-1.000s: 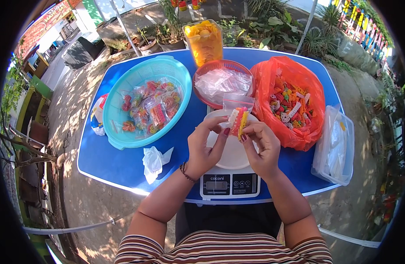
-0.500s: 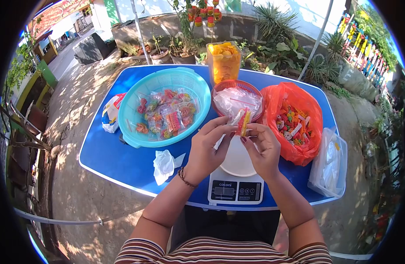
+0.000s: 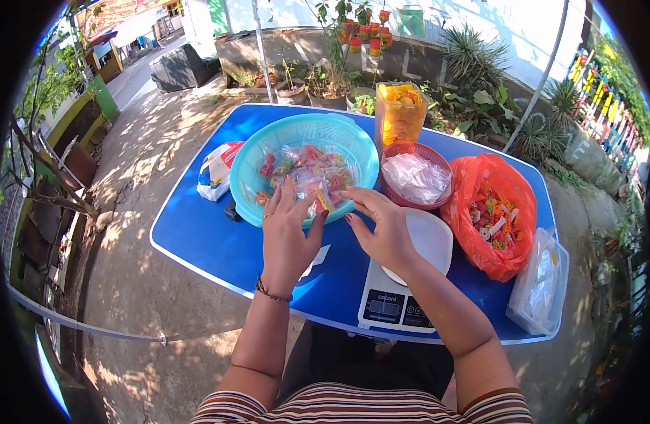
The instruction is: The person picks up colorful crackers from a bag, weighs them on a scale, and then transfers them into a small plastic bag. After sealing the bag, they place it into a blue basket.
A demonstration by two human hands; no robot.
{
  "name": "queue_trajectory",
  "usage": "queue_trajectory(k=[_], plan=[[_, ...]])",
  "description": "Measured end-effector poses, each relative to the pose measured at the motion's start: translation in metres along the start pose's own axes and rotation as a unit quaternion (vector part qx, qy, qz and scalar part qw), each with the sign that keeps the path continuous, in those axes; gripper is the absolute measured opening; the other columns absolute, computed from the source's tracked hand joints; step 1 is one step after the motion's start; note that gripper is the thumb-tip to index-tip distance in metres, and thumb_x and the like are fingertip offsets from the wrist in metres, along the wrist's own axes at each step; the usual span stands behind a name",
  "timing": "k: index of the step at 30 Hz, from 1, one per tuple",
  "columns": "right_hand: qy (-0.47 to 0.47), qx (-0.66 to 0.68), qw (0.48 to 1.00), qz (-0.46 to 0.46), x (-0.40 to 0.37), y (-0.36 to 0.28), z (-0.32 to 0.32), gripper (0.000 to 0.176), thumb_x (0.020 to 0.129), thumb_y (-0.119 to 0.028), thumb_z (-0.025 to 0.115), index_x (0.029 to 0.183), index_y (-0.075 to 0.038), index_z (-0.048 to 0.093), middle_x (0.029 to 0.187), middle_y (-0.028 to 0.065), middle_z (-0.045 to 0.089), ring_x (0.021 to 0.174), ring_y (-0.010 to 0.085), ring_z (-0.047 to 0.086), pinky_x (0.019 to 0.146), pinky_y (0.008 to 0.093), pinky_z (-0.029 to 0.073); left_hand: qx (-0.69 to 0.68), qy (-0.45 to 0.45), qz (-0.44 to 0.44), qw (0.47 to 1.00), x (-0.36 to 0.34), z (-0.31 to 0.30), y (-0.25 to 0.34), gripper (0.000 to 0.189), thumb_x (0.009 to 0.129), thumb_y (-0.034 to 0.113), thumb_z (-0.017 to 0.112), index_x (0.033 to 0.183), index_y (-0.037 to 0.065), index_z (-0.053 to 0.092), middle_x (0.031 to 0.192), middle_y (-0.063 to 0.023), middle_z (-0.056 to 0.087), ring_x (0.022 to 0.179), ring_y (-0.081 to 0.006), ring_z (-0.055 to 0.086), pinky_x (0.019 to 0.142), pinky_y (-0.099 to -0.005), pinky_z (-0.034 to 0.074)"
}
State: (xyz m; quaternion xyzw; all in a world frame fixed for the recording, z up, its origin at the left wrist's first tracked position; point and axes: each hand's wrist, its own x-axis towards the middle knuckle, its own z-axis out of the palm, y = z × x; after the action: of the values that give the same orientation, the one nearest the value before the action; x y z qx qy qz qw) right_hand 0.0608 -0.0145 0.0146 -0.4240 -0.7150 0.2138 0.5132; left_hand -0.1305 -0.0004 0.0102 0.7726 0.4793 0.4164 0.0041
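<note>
A turquoise plastic basin (image 3: 360, 145) holds several small clear packets of colourful pieces (image 3: 286, 166). My left hand (image 3: 291, 225) hovers over the basin's near rim with its fingers spread. To its right, my right hand (image 3: 381, 230) reaches to the same rim, its fingers stretched and apart. Between the two hands, inside the basin, lies a clear packet with yellow and red pieces (image 3: 323, 201); neither hand grips it. A white kitchen scale (image 3: 385, 307) with a round-cornered white plate (image 3: 431, 244) stands right of my right hand, partly hidden by the forearm.
A red basket (image 3: 445, 194) holds clear plastic bags (image 3: 415, 177). Beside it are an orange-red bag (image 3: 463, 219) of loose colourful pieces and a clear box (image 3: 551, 311) with plastic sleeves. A tub of orange contents (image 3: 401, 116) stands behind. White paper (image 3: 316, 260) lies near my left wrist.
Both hands have moved left from above the scale to the basin's near rim. The packet they held now lies in the basin, and the fingers have opened. The view has shifted left.
</note>
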Motion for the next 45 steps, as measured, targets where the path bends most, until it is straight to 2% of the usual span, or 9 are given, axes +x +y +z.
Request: queue_trajectory(k=[2,9,14,20,25,29,39,42,45], plan=[[0.002,-0.018,1.000,-0.021,-0.006,0.000,-0.005,0.036,0.088,0.008,0.066,0.123,0.001,0.067,0.130,0.0169,0.066,0.118,0.0259,0.067,0.094,0.0340,0.058,-0.018,0.014,0.017,1.000,0.002,-0.005,0.014,0.033,0.085,0.015,0.077,0.117,0.008,0.074,0.138,-0.0301,0.058,0.134,-0.0440,0.052,0.114,-0.0512,0.037],[0.080,-0.138,0.985,-0.062,-0.034,0.004,-0.062,0.028,0.083,0.008,0.068,0.110,0.000,0.071,0.116,0.0161,0.072,0.108,0.0314,0.070,0.090,0.0371,0.057,-0.082,-0.083,0.122,0.986,0.002,0.036,0.059,0.037,0.084,0.017,0.079,0.120,0.015,0.072,0.135,-0.0066,0.065,0.131,-0.0318,0.056,0.115,-0.0569,0.033],[0.173,-0.227,0.955,-0.076,-0.057,0.013,-0.126,0.019,0.084,0.008,0.067,0.102,0.001,0.071,0.100,0.0152,0.073,0.092,0.0316,0.073,0.079,0.0366,0.058,-0.145,-0.179,0.221,0.948,0.016,0.060,0.101,0.040,0.085,0.021,0.079,0.124,0.017,0.070,0.137,-0.0051,0.064,0.133,-0.0292,0.055,0.118,-0.0564,0.031],[0.322,-0.341,0.879,0.086,-0.100,0.049,-0.207,0.019,0.086,0.010,0.061,0.101,0.002,0.070,0.098,0.0187,0.073,0.089,0.0343,0.072,0.081,0.0383,0.057,-0.200,-0.260,0.303,0.895,0.035,0.098,0.155,0.041,0.088,0.027,0.076,0.127,0.016,0.067,0.137,-0.0073,0.063,0.135,-0.0305,0.053,0.119,-0.0579,0.029],[0.231,-0.414,0.865,0.164,-0.117,0.061,-0.209,0.032,0.081,0.010,0.057,0.107,-0.002,0.073,0.109,0.0166,0.071,0.110,0.0377,0.062,0.100,0.0453,0.049,-0.149,-0.322,0.358,0.864,0.038,0.131,0.186,0.046,0.090,0.033,0.073,0.131,0.013,0.064,0.142,-0.0088,0.059,0.136,-0.0284,0.051,0.118,-0.0649,0.024],[0.181,-0.417,0.863,0.221,-0.115,0.051,-0.211,0.021,0.081,0.004,0.062,0.095,-0.004,0.075,0.108,0.0143,0.071,0.112,0.0348,0.060,0.096,0.0449,0.049,-0.143,-0.369,0.357,0.846,0.034,0.141,0.200,0.050,0.091,0.038,0.071,0.133,0.011,0.062,0.139,-0.0088,0.062,0.135,-0.0260,0.053,0.117,-0.0681,0.021],[0.337,-0.364,0.824,0.275,-0.124,0.051,-0.226,0.014,0.092,-0.004,0.058,0.102,0.001,0.065,0.096,0.0233,0.068,0.091,0.0432,0.066,0.080,0.0494,0.052,-0.068,-0.385,0.366,0.845,0.024,0.130,0.214,0.059,0.095,0.050,0.062,0.132,0.004,0.061,0.132,-0.0105,0.066,0.129,-0.0254,0.058,0.118,-0.0698,0.011],[0.353,-0.354,0.810,0.306,-0.124,0.052,-0.229,0.020,0.093,-0.004,0.056,0.110,0.003,0.062,0.097,0.0258,0.068,0.091,0.0450,0.066,0.081,0.0497,0.052,-0.014,-0.466,0.345,0.814,0.042,0.129,0.231,0.047,0.098,0.042,0.059,0.126,0.004,0.063,0.120,-0.0104,0.070,0.119,-0.0279,0.064,0.118,-0.0701,0.013],[0.326,-0.392,0.806,0.301,-0.127,0.066,-0.227,0.027,0.091,-0.005,0.057,0.116,0.003,0.061,0.102,0.0243,0.068,0.098,0.0434,0.063,0.087,0.0484,0.051,0.006,-0.459,0.359,0.812,0.051,0.140,0.238,0.033,0.100,0.031,0.056,0.117,0.004,0.065,0.106,-0.0103,0.071,0.109,-0.0299,0.067,0.118,-0.0693,0.017]])
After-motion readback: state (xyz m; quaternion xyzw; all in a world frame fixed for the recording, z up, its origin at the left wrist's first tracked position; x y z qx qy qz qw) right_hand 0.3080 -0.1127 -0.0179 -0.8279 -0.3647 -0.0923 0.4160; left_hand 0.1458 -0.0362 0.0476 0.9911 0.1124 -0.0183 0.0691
